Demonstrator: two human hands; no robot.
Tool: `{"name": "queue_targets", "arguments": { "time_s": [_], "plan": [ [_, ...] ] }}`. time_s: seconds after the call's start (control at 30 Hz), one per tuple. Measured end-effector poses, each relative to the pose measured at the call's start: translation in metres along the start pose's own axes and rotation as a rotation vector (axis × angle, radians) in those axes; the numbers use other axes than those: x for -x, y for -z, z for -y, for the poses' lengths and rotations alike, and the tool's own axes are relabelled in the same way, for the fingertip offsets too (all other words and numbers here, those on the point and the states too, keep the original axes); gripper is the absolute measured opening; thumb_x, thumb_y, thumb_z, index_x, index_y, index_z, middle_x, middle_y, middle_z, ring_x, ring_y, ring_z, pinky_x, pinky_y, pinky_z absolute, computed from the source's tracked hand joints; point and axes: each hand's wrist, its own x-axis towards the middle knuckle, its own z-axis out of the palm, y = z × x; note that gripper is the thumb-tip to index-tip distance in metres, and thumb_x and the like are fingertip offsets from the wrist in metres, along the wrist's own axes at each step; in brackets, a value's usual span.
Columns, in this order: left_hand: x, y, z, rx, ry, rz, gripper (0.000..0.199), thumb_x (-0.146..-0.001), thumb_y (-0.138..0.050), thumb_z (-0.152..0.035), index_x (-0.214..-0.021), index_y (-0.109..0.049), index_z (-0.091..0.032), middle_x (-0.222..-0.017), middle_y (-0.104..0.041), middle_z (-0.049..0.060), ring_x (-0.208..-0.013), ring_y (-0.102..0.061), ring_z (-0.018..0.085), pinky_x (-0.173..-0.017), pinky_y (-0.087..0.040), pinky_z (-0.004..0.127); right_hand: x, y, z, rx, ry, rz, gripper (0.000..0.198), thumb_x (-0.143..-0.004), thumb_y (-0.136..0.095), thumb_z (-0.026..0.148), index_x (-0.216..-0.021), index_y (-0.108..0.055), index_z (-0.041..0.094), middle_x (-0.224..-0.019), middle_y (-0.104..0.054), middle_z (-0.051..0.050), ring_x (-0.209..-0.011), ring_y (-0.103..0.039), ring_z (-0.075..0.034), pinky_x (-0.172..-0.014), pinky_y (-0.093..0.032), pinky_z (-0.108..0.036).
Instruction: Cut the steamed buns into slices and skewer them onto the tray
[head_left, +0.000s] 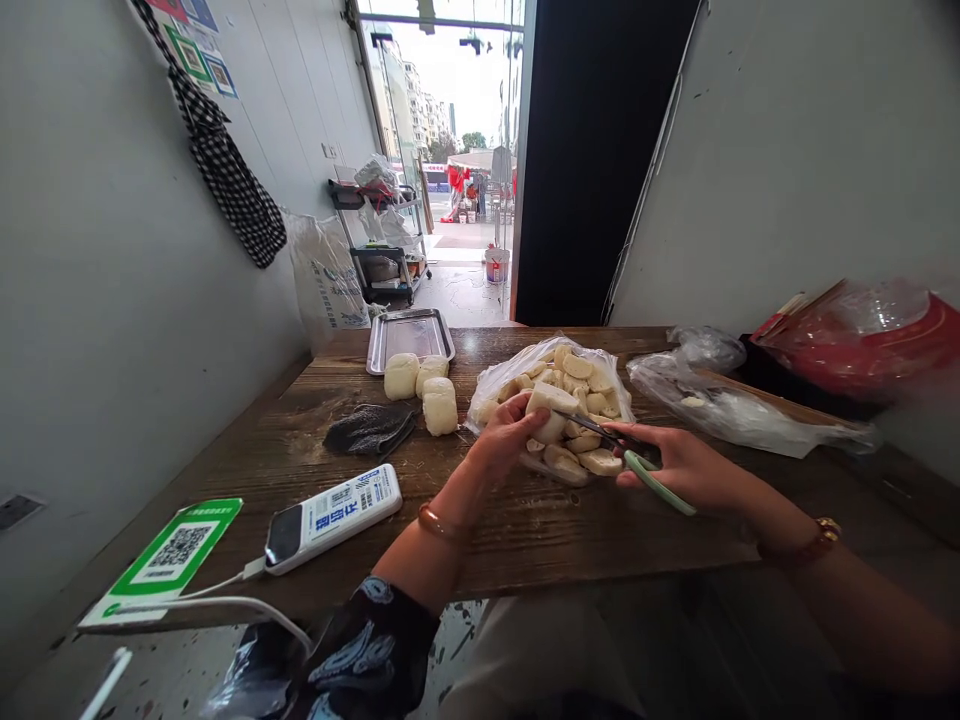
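My left hand (pixel 504 436) grips a pale steamed bun (pixel 553 402) by its side, above the middle of the table. In my right hand (pixel 671 465) is a pair of scissors (pixel 654 478) with dark blades and a light green handle. The blades reach to the cut side of the bun; how deep they sit in it I cannot tell. Under both hands lies a clear plastic bag (pixel 495 378), spread open and heaped with cut bun pieces (pixel 577 365). To the left stand three whole buns (pixel 439 405), close together.
A metal tray (pixel 411 335) lies at the table's far edge. On the left are a dark cloth (pixel 369 430), a white power bank (pixel 337 515) with a cable, and a green QR card (pixel 169 560). Crumpled plastic bags (pixel 739 405) and a red bag (pixel 870 340) lie to the right.
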Motion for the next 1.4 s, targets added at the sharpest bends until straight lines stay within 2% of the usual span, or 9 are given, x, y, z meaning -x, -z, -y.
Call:
{"name": "queue_targets", "arguments": {
  "time_s": [0.13, 0.27, 0.47, 0.6, 0.73, 0.93, 1.13, 1.27, 1.4],
  "plan": [
    [0.001, -0.001, -0.001, -0.012, 0.018, -0.010, 0.049, -0.068, -0.089, -0.044, -0.104, -0.074, -0.015, -0.090, -0.071, 0.005, -0.078, -0.062, 0.013, -0.071, -0.046, 0.022, -0.001, 0.000, 0.001, -0.017, -0.011, 0.058, 0.088, -0.073, -0.079, 0.053, -0.150, -0.053, 0.020, -0.132, -0.071, -0.009, -0.118, -0.065, -0.036, -0.105, -0.049, -0.048],
    [0.001, -0.002, -0.002, -0.086, 0.008, -0.025, 0.047, -0.067, -0.090, -0.043, -0.099, -0.073, -0.014, -0.087, -0.070, 0.004, -0.075, -0.059, 0.012, -0.069, -0.045, 0.022, -0.005, -0.001, 0.000, -0.019, -0.021, 0.057, 0.090, -0.070, -0.081, 0.052, -0.150, -0.054, 0.021, -0.131, -0.071, -0.010, -0.118, -0.065, -0.037, -0.106, -0.049, -0.048],
    [0.001, -0.002, 0.001, -0.192, 0.000, 0.017, 0.048, -0.066, -0.089, -0.047, -0.098, -0.075, -0.013, -0.086, -0.069, 0.004, -0.076, -0.059, 0.014, -0.069, -0.044, 0.024, -0.012, -0.002, 0.001, -0.023, -0.017, 0.056, 0.089, -0.067, -0.083, 0.049, -0.147, -0.057, 0.018, -0.132, -0.071, -0.011, -0.119, -0.065, -0.037, -0.104, -0.050, -0.047],
    [0.001, -0.001, 0.001, -0.202, 0.019, 0.014, 0.050, -0.066, -0.089, -0.048, -0.099, -0.075, -0.013, -0.086, -0.069, 0.005, -0.075, -0.059, 0.014, -0.068, -0.044, 0.024, -0.014, -0.003, -0.003, -0.013, 0.034, 0.033, 0.082, -0.070, -0.081, 0.051, -0.141, -0.063, 0.016, -0.129, -0.073, -0.010, -0.118, -0.066, -0.038, -0.105, -0.050, -0.048],
    [0.001, 0.001, 0.003, -0.172, 0.045, 0.019, 0.049, -0.068, -0.088, -0.048, -0.099, -0.075, -0.013, -0.086, -0.069, 0.005, -0.075, -0.060, 0.015, -0.068, -0.044, 0.025, -0.011, -0.006, -0.012, -0.007, 0.063, -0.009, 0.068, -0.077, -0.077, 0.052, -0.136, -0.068, 0.019, -0.131, -0.072, -0.008, -0.120, -0.066, -0.038, -0.107, -0.049, -0.049],
    [0.000, 0.000, 0.006, -0.122, 0.066, 0.014, 0.047, -0.067, -0.089, -0.048, -0.096, -0.074, -0.014, -0.086, -0.068, 0.004, -0.074, -0.059, 0.013, -0.067, -0.043, 0.024, -0.007, -0.015, -0.021, 0.028, 0.032, -0.049, 0.061, -0.082, -0.073, 0.053, -0.132, -0.071, 0.019, -0.130, -0.072, -0.011, -0.120, -0.066, -0.039, -0.104, -0.051, -0.049],
    [0.001, -0.002, 0.002, -0.020, 0.038, -0.001, 0.059, -0.066, -0.088, -0.053, -0.105, -0.072, -0.013, -0.091, -0.069, 0.005, -0.076, -0.059, 0.013, -0.067, -0.043, 0.023, -0.006, -0.016, -0.017, 0.025, -0.011, -0.060, 0.071, -0.081, -0.072, 0.056, -0.137, -0.066, 0.014, -0.133, -0.070, -0.013, -0.124, -0.064, -0.040, -0.105, -0.050, -0.047],
    [0.002, -0.005, -0.001, -0.058, 0.023, -0.022, 0.053, -0.068, -0.087, -0.050, -0.103, -0.072, -0.013, -0.086, -0.067, 0.003, -0.072, -0.057, 0.011, -0.066, -0.041, 0.023, -0.005, -0.014, -0.012, -0.021, -0.009, 0.014, 0.084, -0.077, -0.076, 0.054, -0.146, -0.056, 0.011, -0.131, -0.072, -0.015, -0.120, -0.066, -0.038, -0.104, -0.050, -0.048],
    [0.002, -0.006, -0.001, -0.146, 0.002, -0.019, 0.052, -0.070, -0.085, -0.052, -0.102, -0.073, -0.013, -0.084, -0.066, 0.002, -0.072, -0.056, 0.011, -0.066, -0.041, 0.023, -0.007, -0.016, -0.010, -0.060, -0.023, 0.015, 0.086, -0.074, -0.078, 0.053, -0.147, -0.056, 0.013, -0.128, -0.073, -0.014, -0.120, -0.065, -0.038, -0.106, -0.048, -0.049]
  ]
}}
